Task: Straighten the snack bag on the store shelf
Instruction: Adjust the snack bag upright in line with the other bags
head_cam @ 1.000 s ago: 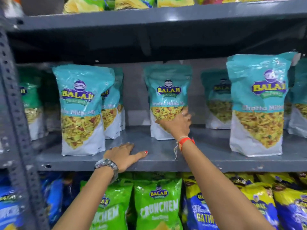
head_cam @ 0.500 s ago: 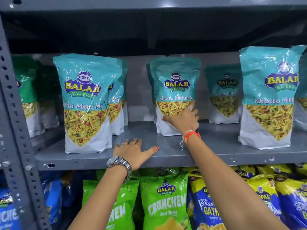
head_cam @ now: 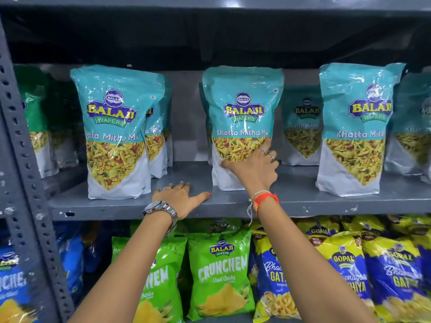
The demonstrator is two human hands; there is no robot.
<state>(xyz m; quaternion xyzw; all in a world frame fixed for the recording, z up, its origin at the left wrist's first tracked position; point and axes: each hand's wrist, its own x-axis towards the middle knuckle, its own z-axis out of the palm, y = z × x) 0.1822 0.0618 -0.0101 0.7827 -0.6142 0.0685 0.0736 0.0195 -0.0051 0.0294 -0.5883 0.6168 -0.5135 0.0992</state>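
Note:
A teal snack bag (head_cam: pixel 242 108) labelled Khatta Mitha Mix stands upright in the middle of the grey metal shelf (head_cam: pixel 233 203). My right hand (head_cam: pixel 254 165) grips its lower right part, thumb across the front and fingers wrapped round the side edge. My left hand (head_cam: pixel 180 198) lies flat on the shelf board just left of the bag, fingers spread, holding nothing. A watch sits on the left wrist and an orange band on the right wrist.
Matching teal bags stand to the left (head_cam: pixel 116 134) and right (head_cam: pixel 354 131), with more behind them. Green Crunchem bags (head_cam: pixel 220 273) and blue-yellow Gopal bags (head_cam: pixel 345 273) fill the shelf below. A perforated upright post (head_cam: pixel 25 159) runs down the left side.
The middle bag has come forward toward the shelf's front and stands taller in view, with my right hand still on it. My left hand stays on the shelf board.

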